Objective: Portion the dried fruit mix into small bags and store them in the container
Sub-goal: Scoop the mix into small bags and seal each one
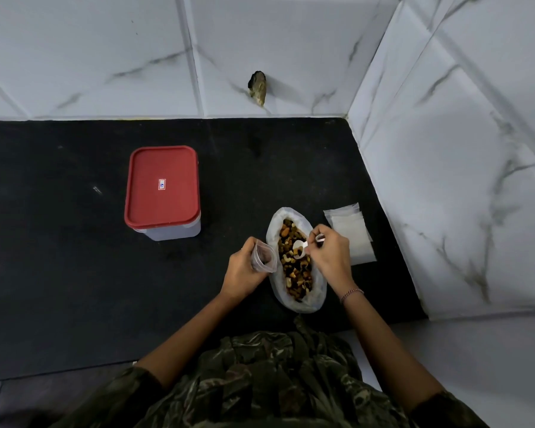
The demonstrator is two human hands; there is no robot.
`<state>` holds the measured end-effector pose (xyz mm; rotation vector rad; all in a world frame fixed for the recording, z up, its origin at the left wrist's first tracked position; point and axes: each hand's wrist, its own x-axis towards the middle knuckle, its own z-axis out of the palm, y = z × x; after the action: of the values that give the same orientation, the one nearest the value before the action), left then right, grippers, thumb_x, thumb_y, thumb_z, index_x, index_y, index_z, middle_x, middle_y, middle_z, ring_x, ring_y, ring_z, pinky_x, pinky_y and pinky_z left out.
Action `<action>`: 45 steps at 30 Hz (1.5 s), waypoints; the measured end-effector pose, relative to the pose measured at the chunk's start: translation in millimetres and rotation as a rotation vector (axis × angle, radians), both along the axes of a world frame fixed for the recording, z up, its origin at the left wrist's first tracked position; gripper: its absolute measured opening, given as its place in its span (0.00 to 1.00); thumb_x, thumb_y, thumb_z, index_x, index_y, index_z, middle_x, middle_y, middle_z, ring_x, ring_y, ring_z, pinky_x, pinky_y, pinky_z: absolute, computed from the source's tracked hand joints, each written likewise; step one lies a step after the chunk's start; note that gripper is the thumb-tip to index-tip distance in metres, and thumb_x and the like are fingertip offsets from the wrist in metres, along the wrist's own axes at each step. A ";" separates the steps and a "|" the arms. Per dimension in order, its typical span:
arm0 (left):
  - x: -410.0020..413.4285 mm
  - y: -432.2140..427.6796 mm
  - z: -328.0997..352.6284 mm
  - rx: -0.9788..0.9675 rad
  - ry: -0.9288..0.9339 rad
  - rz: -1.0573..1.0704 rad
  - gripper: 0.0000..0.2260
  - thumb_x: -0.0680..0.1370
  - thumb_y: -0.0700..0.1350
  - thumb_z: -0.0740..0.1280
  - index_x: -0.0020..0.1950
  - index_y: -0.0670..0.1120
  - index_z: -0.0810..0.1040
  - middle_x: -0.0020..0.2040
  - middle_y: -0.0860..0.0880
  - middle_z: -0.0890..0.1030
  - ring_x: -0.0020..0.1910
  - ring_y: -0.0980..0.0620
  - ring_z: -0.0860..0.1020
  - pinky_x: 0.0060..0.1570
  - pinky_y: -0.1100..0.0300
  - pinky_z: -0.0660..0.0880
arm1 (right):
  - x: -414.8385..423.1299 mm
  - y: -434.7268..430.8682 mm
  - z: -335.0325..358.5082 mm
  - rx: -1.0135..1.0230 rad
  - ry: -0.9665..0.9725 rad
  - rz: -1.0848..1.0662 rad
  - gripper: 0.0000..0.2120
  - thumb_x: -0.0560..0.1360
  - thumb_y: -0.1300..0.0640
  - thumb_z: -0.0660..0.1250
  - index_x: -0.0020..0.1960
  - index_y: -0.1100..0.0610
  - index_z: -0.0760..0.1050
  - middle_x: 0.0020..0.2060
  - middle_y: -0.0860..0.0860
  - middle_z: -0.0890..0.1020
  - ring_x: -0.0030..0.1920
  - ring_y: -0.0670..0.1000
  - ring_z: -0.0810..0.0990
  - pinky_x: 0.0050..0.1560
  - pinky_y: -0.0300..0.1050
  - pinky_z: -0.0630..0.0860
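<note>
— Spoon (301, 248) loaded with a few pieces, low over the dried fruit mix (295, 273) in the big bag (317, 301); touching the mix or just clear of it, impossible to say. Pinched near the handle end by the right hand (329, 253), fingers curled in

— And the left hand (244, 268)?

— Wrapped round a small bag (263, 257), mouth up and turned toward the spoon, just beside the big bag's left rim. Hard to tell whether anything is inside yet

— Weak spot from here?

— Narrow mouth, probably. Only partly open under that grip, so easy to clip the rim with the white bowl and scatter nuts onto the black counter (74, 257). Worth spreading the opening wider before tipping

— Anything else?

— Floppy sides on the big bag, standing free with no support; a nudge from either wrist, and likely a slump or a spill toward the counter edge

— Spare bags?

— Flat stack of empty bags (351, 236) to the right, near the right hand, apart from the big bag. Probably light enough to slide if brushed

— Storage?

— Container (173, 233) well off to the left, red lid (162, 186) on. Not yet opened, so risk of a one-handed fumble with an unsealed bag in the other: seal first, then lift the lid
</note>
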<state>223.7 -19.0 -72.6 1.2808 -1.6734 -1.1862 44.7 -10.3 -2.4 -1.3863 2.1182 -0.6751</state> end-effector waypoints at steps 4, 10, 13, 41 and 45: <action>0.1 -0.8 -2.8 0.004 0.003 -0.003 0.14 0.69 0.42 0.77 0.48 0.43 0.74 0.43 0.51 0.81 0.40 0.56 0.81 0.41 0.56 0.80 | -6.2 -2.7 -1.7 0.051 -0.111 -0.060 0.11 0.72 0.64 0.70 0.39 0.51 0.72 0.43 0.49 0.81 0.43 0.46 0.81 0.37 0.30 0.72; -0.1 -0.8 -2.3 -0.007 0.012 0.001 0.14 0.69 0.41 0.77 0.47 0.42 0.75 0.42 0.51 0.81 0.39 0.56 0.80 0.39 0.59 0.79 | -6.1 -1.2 9.9 0.121 0.156 0.255 0.09 0.73 0.63 0.69 0.40 0.51 0.72 0.41 0.47 0.79 0.42 0.44 0.78 0.45 0.37 0.75; -0.4 -1.0 -2.2 -0.012 0.009 -0.001 0.14 0.69 0.41 0.77 0.47 0.42 0.74 0.41 0.51 0.81 0.39 0.56 0.80 0.38 0.59 0.78 | 8.4 -0.9 4.3 -0.021 0.255 0.374 0.07 0.74 0.64 0.65 0.42 0.53 0.75 0.39 0.46 0.78 0.40 0.43 0.75 0.44 0.37 0.75; 1.0 -0.9 -1.4 0.011 0.017 -0.016 0.13 0.69 0.41 0.77 0.47 0.42 0.75 0.42 0.52 0.81 0.40 0.57 0.80 0.40 0.58 0.79 | -8.5 1.8 -10.6 0.101 -0.527 -0.295 0.10 0.74 0.65 0.68 0.37 0.55 0.73 0.42 0.50 0.79 0.41 0.47 0.83 0.43 0.39 0.81; 1.4 -1.1 -1.5 0.007 0.013 -0.011 0.13 0.69 0.41 0.77 0.47 0.42 0.75 0.42 0.52 0.81 0.40 0.56 0.80 0.40 0.55 0.79 | -14.3 2.6 -11.5 0.114 -0.528 -0.248 0.11 0.75 0.65 0.67 0.36 0.55 0.73 0.42 0.50 0.79 0.42 0.49 0.83 0.48 0.42 0.80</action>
<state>225.1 -20.1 -74.2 1.2666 -1.6707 -1.2055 30.4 -7.7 -13.9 -0.7769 1.8713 -0.8875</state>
